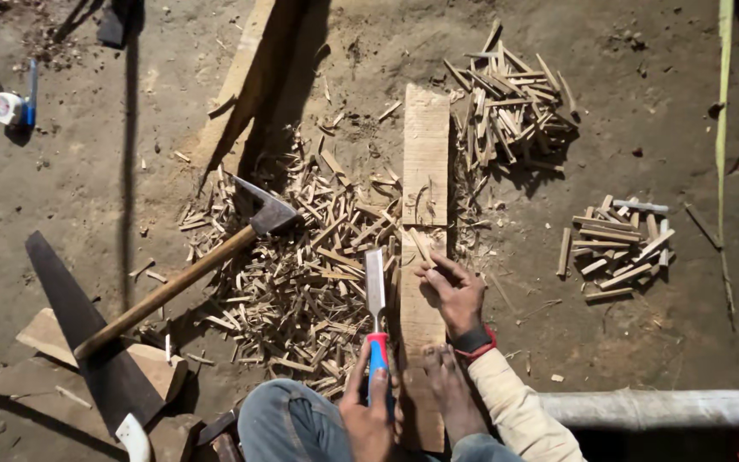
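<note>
My left hand grips the red and blue handle of a flat chisel, blade pointing away, just left of a long wooden plank lying on the dirt. My right hand, in a cream sleeve with a dark wristband, rests on the plank and pinches a small wood sliver against it. My bare foot presses down on the plank's near end. Wood chips are heaped left of the plank.
A wooden-handled axe lies across the chips, a hand saw at the lower left. Piles of cut sticks sit at the back and right. A tape measure lies far left, a grey pipe at the bottom right.
</note>
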